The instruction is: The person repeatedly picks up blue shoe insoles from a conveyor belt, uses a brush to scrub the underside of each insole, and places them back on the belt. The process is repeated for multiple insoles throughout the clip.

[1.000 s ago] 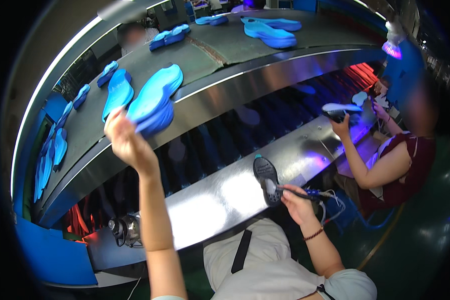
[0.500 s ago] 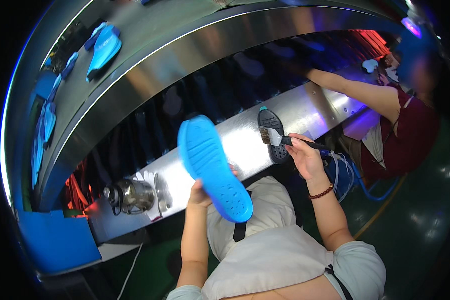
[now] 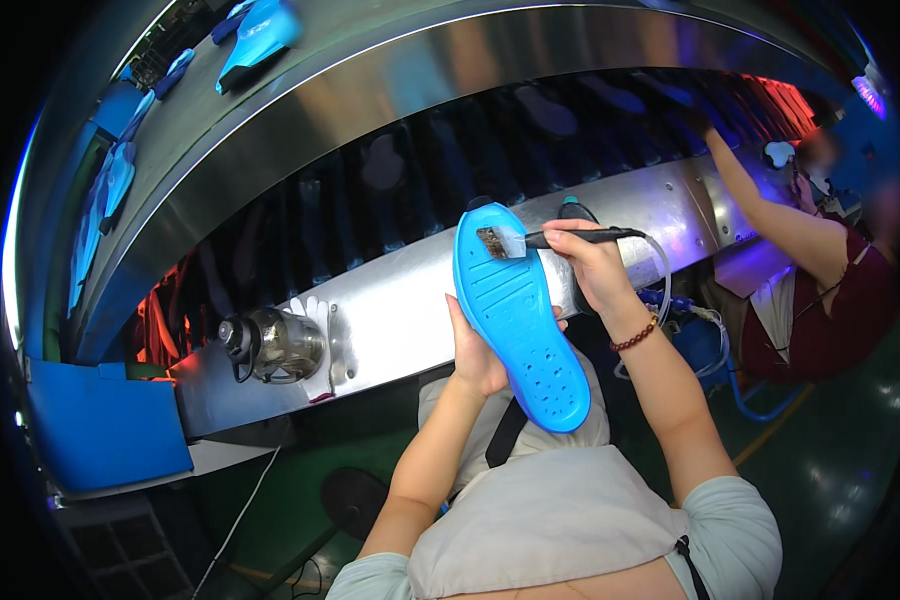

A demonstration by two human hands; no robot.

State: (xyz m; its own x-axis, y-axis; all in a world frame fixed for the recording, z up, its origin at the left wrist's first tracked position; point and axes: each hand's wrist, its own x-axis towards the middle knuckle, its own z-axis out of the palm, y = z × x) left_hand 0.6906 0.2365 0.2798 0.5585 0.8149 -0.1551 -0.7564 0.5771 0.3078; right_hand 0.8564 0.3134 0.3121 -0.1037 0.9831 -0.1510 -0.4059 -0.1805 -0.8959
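My left hand is closed around the edges of a blue shoe sole, tilted up with its ridged, hole-patterned face toward me. In my right hand is a flat brush with a black handle; a thin clear tube runs from the handle's end. Its bristles lie on or just over the ridged upper part of the blue sole. Whether they touch is hard to tell. Behind the blue sole and the brush, a black sole rests on the metal ledge, mostly hidden.
A clear jug with a dark lid and a white glove sit on the metal ledge at left. Beyond runs a dark slatted conveyor. Blue shoe parts lie on the upper belt. A co-worker's arm reaches in at right.
The blue sole has shifted right, in front of the black sole, and turned more toward me. The brush, formerly above the black sole, is now at the blue sole's ridged part.
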